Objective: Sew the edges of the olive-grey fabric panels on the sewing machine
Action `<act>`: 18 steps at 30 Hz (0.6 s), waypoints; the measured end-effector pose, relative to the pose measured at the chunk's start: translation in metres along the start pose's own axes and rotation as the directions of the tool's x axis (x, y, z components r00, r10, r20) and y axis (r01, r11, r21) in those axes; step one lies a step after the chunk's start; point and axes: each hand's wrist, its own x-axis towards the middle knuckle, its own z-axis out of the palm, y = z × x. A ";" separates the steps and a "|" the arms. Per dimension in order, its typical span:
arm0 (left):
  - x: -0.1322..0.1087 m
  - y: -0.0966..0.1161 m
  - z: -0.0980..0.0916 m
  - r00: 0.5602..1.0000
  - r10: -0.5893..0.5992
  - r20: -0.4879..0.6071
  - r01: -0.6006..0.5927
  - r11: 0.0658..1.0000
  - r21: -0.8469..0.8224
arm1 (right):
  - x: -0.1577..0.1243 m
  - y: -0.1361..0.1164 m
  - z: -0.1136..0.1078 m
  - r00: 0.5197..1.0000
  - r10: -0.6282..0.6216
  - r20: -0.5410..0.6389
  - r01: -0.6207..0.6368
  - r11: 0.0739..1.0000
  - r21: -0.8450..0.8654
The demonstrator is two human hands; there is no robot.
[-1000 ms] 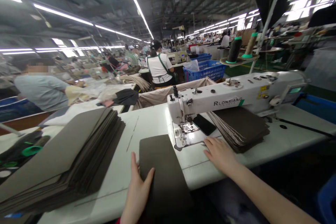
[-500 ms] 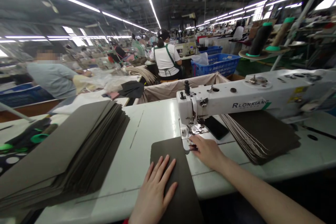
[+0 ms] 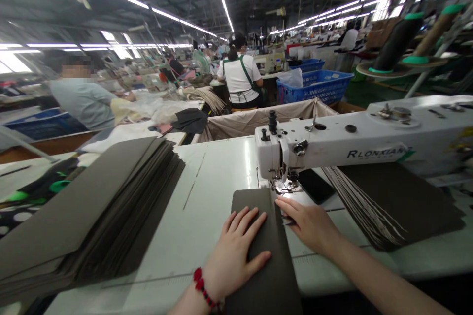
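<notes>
While the person sits at the sewing table, the left hand (image 3: 232,256) lies open and flat, fingers spread, on a long dark taupe panel (image 3: 283,275), pressing it down without gripping it. A red beaded bracelet (image 3: 201,283) circles that wrist. The right hand (image 3: 310,224) is loosely open, its fingers together and extended, with the fingertips at the panel's right edge, just beside the needle plate; it does not visibly close on anything.

The panel lies on the white machine table (image 3: 207,192), its far end reaching just short of the presser foot (image 3: 284,184) of a white RLONXIANG sewing machine (image 3: 332,150), its near end running out of the bottom of the view. A black phone (image 3: 314,185) lies beside the presser foot. A fanned stack of similar panels (image 3: 391,206) sits under the machine's arm to the right, and a taller stack (image 3: 92,206) lies to the left.

Beyond the table are a beige cloth bin (image 3: 266,123) and a blue plastic crate (image 3: 314,87). A co-worker in a white shirt (image 3: 238,76) sits with their back turned, and another in a grey-blue shirt (image 3: 83,103) works to the left.
</notes>
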 end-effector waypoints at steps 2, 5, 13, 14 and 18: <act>0.012 -0.003 -0.003 1.000 0.003 0.002 -0.003 0.999 -0.034 | 0.000 0.000 0.001 1.000 -0.008 -0.006 0.008 1.000 -0.005; 0.020 -0.005 -0.001 1.000 0.003 -0.005 -0.003 0.999 -0.053 | 0.001 0.001 0.000 0.999 -0.037 -0.004 0.037 0.999 0.019; 0.022 0.003 0.006 0.999 -0.045 -0.011 0.045 0.998 -0.033 | 0.005 0.004 0.003 0.999 -0.044 0.018 0.043 0.999 0.017; 0.022 0.003 0.005 0.999 -0.045 -0.008 0.045 0.998 -0.032 | 0.005 0.004 0.004 0.999 -0.043 0.020 0.043 0.999 0.011; 0.023 0.004 0.005 0.999 -0.051 -0.006 0.051 0.998 -0.030 | 0.004 0.005 0.006 0.999 -0.024 0.025 0.025 1.000 -0.014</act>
